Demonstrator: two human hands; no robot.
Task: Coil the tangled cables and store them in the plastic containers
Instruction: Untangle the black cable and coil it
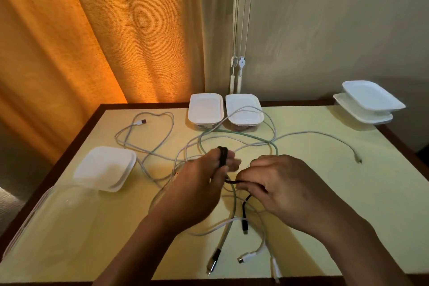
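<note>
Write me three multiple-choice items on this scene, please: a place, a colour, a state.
1. Where on the table do the stacked white containers stand? A far right corner; B near left corner; C between the hands.
2. What colour is the cable wound round the fingers of the left hand? A white; B green; C black.
3. What is the right hand doing? A resting flat; B pinching the cable; C lifting a lid.
Answers: 1 A, they sit at its far right; 2 C, black loops wrap the fingers; 3 B, its fingers close on the cable.
</note>
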